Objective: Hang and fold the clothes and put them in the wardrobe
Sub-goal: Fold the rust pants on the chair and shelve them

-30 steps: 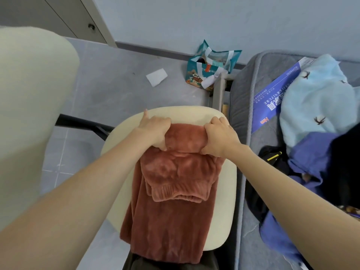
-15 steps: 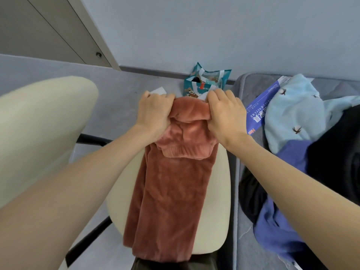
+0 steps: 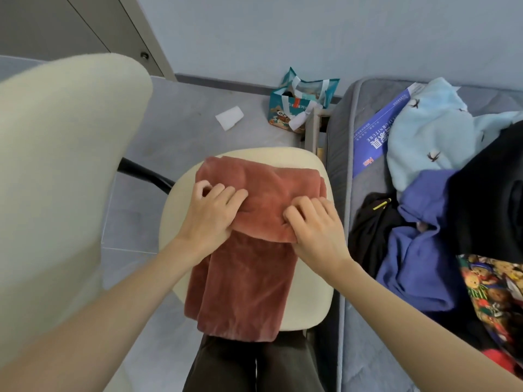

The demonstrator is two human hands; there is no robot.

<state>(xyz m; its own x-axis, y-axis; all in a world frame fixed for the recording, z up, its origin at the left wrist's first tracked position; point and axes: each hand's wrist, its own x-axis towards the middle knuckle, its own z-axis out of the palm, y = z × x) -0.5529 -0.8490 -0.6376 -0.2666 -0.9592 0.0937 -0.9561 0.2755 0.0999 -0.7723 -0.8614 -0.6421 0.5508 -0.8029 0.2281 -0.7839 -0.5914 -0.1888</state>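
As fingers [image 3: 227, 195] curl, apparently gripping rust garment [image 3: 252, 281]

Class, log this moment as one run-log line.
step: folding | left hand: grips fold of rust garment | right hand: grips same fold | support: cream chair seat | waiting: clothes pile on bed

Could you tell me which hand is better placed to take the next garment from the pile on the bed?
Probably the right hand: it grips the red garment on the side nearest the pile; the left hand sits farther away, across the garment.
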